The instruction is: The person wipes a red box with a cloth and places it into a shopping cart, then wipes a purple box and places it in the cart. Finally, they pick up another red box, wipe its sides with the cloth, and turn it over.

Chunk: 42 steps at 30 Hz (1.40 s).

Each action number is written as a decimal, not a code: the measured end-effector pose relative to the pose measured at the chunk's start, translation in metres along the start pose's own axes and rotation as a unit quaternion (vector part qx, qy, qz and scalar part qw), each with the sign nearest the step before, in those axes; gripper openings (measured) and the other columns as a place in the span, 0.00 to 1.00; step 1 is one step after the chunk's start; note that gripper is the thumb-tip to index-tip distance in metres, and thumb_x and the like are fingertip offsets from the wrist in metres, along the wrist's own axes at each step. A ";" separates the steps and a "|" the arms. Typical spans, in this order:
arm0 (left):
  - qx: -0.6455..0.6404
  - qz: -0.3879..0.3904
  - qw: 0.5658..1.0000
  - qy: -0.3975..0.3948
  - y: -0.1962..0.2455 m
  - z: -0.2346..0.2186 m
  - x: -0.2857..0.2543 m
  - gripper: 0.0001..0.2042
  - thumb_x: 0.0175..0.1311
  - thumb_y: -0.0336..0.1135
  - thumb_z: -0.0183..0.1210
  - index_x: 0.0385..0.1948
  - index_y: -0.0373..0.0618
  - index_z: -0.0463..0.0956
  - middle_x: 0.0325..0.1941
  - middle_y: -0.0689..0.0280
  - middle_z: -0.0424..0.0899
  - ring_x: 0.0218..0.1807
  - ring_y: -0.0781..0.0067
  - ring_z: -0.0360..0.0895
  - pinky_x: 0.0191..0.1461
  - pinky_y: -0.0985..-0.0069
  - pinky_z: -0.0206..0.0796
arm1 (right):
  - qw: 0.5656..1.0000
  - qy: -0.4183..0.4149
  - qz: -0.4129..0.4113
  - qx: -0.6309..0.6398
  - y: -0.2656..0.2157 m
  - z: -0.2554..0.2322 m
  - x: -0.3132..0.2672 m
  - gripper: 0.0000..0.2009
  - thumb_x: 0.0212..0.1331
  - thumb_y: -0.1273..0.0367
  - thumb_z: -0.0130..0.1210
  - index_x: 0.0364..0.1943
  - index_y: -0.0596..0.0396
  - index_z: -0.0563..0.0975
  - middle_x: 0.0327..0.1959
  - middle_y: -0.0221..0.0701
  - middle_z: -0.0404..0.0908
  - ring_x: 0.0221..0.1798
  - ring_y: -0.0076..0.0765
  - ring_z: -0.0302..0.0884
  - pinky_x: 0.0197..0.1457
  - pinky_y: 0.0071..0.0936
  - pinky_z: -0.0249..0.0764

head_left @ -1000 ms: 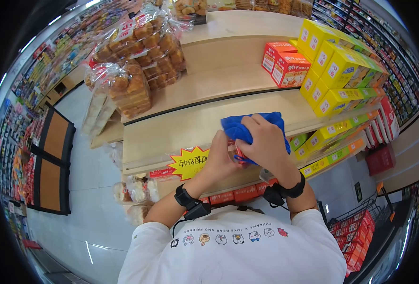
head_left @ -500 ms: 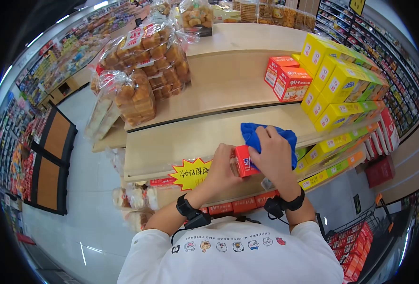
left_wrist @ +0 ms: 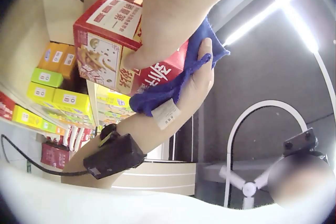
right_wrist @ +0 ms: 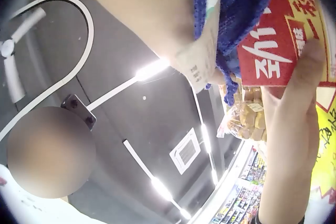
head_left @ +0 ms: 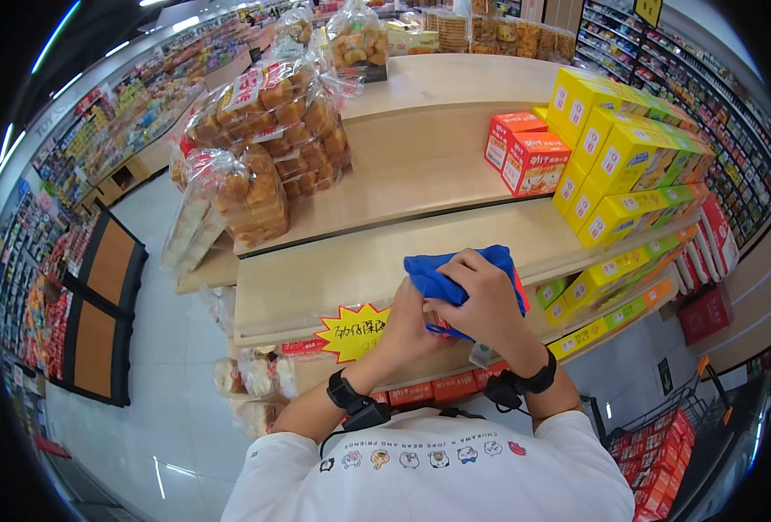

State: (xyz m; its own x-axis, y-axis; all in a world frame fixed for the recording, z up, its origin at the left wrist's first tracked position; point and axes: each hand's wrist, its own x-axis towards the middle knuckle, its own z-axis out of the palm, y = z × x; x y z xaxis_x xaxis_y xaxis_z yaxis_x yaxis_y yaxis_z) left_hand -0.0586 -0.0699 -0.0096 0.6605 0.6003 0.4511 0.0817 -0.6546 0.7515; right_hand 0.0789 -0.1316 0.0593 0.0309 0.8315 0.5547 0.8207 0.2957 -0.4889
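Over the front edge of the lower shelf, my left hand grips a red snack box with white lettering and a food picture, thumb across its face in the left wrist view. A blue cloth with a white tag lies against the box, held in the curled fingers of my right hand. From the head view the cloth and hands hide most of the box. The right wrist view shows the cloth bunched right at the box's red side, beside my left fingers.
Bagged bread is stacked at the left of the shelves. Yellow boxes and red boxes stand at the right. A yellow starburst price sign hangs on the front edge, left of my hands. A cart with red boxes is at lower right.
My right hand and the cloth first shifted right, baring the box's red face, then came back left over it. The box stays in my left hand throughout.
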 end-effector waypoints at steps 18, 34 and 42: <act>-0.026 -0.110 0.991 0.066 0.034 0.032 -0.030 0.34 0.33 0.33 0.77 0.46 0.44 0.66 0.46 0.63 0.67 0.50 0.69 0.72 0.49 0.74 0.74 | 0.892 0.096 0.119 0.426 0.073 -0.042 -0.073 0.19 0.56 0.66 0.56 0.49 0.64 0.72 0.49 0.36 0.72 0.53 0.32 0.70 0.59 0.25 0.63; -0.061 -0.107 0.986 0.112 0.069 0.009 -0.097 0.38 0.35 0.37 0.76 0.53 0.45 0.67 0.47 0.64 0.70 0.52 0.68 0.71 0.45 0.75 0.73 | 0.864 0.001 0.175 0.473 0.064 -0.007 -0.153 0.34 0.68 0.49 0.40 0.65 0.65 0.57 0.66 0.39 0.63 0.66 0.35 0.61 0.67 0.29 0.55; -0.114 -0.161 0.969 0.150 0.113 0.008 -0.178 0.38 0.36 0.33 0.75 0.56 0.44 0.68 0.49 0.63 0.70 0.53 0.69 0.71 0.52 0.74 0.73 | 0.860 -0.040 0.020 0.508 -0.036 -0.036 -0.158 0.36 0.64 0.49 0.48 0.65 0.66 0.57 0.66 0.41 0.61 0.68 0.35 0.57 0.70 0.32 0.51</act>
State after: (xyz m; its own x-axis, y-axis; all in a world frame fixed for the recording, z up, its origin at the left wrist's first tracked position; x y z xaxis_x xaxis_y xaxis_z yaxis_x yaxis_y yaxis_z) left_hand -0.1611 -0.2545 -0.0094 0.3793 0.8851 0.2696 0.0587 -0.3138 0.9477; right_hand 0.0650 -0.2908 0.0137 -0.0248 0.8681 0.4957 -0.1041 0.4909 -0.8650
